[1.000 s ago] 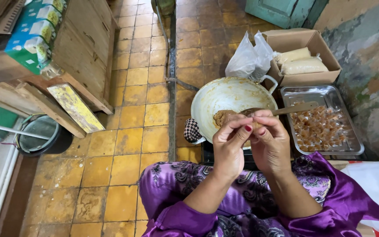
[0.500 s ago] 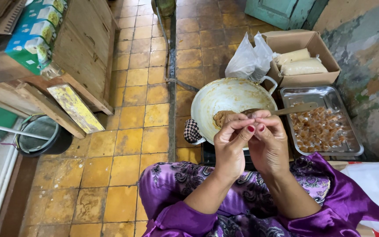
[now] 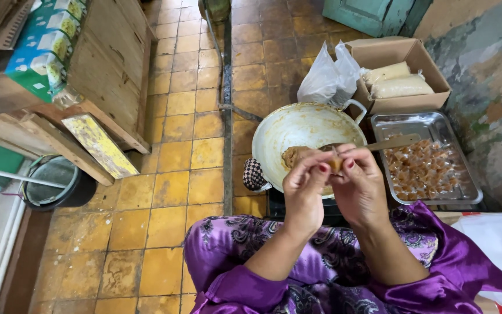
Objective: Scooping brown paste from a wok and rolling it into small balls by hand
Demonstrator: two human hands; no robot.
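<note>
Both hands raised over wok, fingertips meeting. Small brown sweet pinched between left hand and right hand, both narrow on it. Tray of wrapped sweets right of right hand, nearer that side.

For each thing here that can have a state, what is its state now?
Left hand: pinching the small brown piece.
Right hand: pinching the same piece.
Pan: nearly empty, a brown lump inside.
Metal tray: partly filled with wrapped pieces.
Cardboard box: open, two filled bags inside.
Plastic bag: crumpled.
</note>
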